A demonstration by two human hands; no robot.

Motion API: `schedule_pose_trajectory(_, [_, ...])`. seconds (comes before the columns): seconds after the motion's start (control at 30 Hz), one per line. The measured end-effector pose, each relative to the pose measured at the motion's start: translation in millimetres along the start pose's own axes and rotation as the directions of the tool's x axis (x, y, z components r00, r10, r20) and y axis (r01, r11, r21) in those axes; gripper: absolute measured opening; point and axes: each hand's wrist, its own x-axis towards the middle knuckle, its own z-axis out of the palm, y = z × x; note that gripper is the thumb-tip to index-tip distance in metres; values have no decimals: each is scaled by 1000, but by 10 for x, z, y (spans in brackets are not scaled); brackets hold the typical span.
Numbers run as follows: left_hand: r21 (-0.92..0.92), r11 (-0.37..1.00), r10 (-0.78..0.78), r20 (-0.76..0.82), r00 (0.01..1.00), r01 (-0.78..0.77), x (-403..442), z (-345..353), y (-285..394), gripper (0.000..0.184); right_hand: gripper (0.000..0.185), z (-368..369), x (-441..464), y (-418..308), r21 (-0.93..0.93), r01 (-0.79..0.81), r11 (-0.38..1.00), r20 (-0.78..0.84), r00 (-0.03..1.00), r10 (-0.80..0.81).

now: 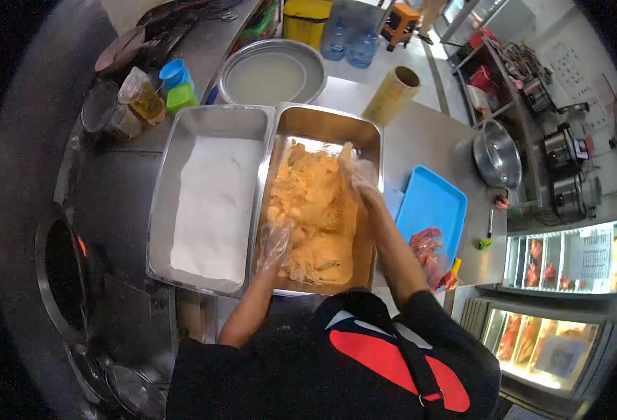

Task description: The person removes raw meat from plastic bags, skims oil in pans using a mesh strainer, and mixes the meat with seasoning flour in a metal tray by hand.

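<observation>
Powder pan (185,157), at left, holds a bed of white powder (214,203); set alongside the second pan (373,143), probably to keep both within arm's reach. Left hand (275,241), in clear plastic glove, down among the orange-coated pieces (315,199) at the second pan's near left; finger closure cannot be told. Pieces lie heaped inside this pan, its high walls likely containing loose coating. Right hand (362,173), also gloved, at their far right edge; grasp or release unclear. Hands apart, presumably to work the heap from both sides. Farther right: blue tray (431,199) on worktop (427,143), red-printed bag (429,253) over its near edge.
</observation>
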Motion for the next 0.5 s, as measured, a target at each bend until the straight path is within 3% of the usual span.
schedule_pose_trajectory(0.03, [259,959,-105,-49,993,114,-14,3,62,31,69,58,245,-46,3,-28,1000,-36,999,28])
schedule_pose_trajectory(0.07, [479,871,-107,-32,994,109,-25,-17,115,33,61,379,671,277,-189,183,965,58,983,-175])
schedule_pose_trajectory(0.1, [364,929,-21,-126,992,66,-38,47,130,40,54,699,1097,601,-342,398,851,149,917,-370])
schedule_pose_trajectory(0.13, [257,966,65,-217,974,-8,-52,111,144,47,39,844,1150,716,-427,473,770,300,878,-373])
schedule_pose_trajectory(0.2, [132,990,-32,-161,986,53,-28,95,686,50,22,1339,1384,1140,-151,611,777,410,754,-513])
schedule_pose_trajectory(0.27, [182,971,-136,-102,985,153,99,13,1221,52,24,1290,1001,1173,-123,608,785,509,717,-476])
schedule_pose_trajectory(0.33, [408,876,-248,-79,966,258,284,-23,1506,51,30,1130,616,1219,-137,588,797,578,701,-418])
schedule_pose_trajectory(0.4, [259,959,127,-43,991,-112,387,147,978,48,37,977,474,1156,-166,577,799,599,703,-383])
schedule_pose_trajectory(0.47, [42,978,208,-52,977,-206,320,261,634,43,47,783,591,734,-321,612,723,575,732,-365])
schedule_pose_trajectory(0.5, [-87,990,108,-39,993,-112,244,257,542,44,52,709,684,478,-388,626,676,568,740,-359])
